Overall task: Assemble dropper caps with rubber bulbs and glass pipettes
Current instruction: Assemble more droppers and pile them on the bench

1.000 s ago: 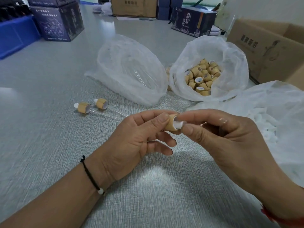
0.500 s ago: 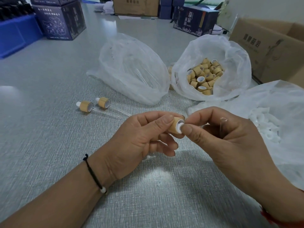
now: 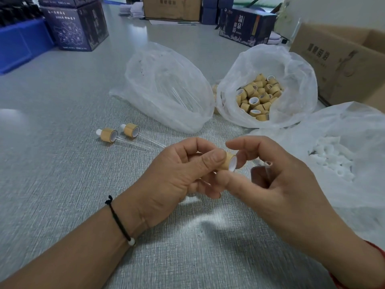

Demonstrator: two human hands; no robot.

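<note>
Withdrawn from the cap's mouth since the earlier frame: right hand point(image 3: 277, 184), fingers loosely curled beside it; whether its grip holds anything, cannot tell. Bamboo-look cap point(image 3: 229, 161), white-lined, pinched in the left hand point(image 3: 177, 174) above the bench point(image 3: 52, 163). Two finished droppers point(image 3: 118, 133) lie to the left on the grey textured surface. Plastic bags: loose caps point(image 3: 258, 97); glass pipettes point(image 3: 179, 97); white rubber bulbs point(image 3: 333, 159). Dark carton point(image 3: 248, 28) reads "温泉"; cardboard box point(image 3: 341, 63) print unreadable.
</note>
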